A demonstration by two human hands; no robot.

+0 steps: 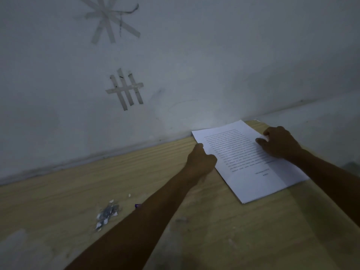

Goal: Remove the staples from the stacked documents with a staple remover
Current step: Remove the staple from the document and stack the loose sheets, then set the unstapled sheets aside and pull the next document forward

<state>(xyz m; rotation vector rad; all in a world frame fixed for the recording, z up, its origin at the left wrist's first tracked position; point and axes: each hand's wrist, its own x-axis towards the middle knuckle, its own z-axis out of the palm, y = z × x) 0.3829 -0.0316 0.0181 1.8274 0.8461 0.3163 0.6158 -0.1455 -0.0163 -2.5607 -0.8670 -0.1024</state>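
A stack of white printed documents (247,158) lies on the wooden table (136,172) at the far right, against the wall. My left hand (200,158) grips the stack's left edge, fingers curled. My right hand (278,143) holds the stack's far right edge, with curled fingers pinching the paper. A small pile of pulled staples and paper scraps (107,213) sits on the table at the lower left. A small purple object (137,205) pokes out from under my left forearm; most of it is hidden, and I cannot tell what it is.
The table stands against a pale wall (194,65) with strips of tape (126,90) stuck on it. The table's right end (331,201) falls off just beyond the documents. A tiny white scrap (129,195) lies near the staple pile.
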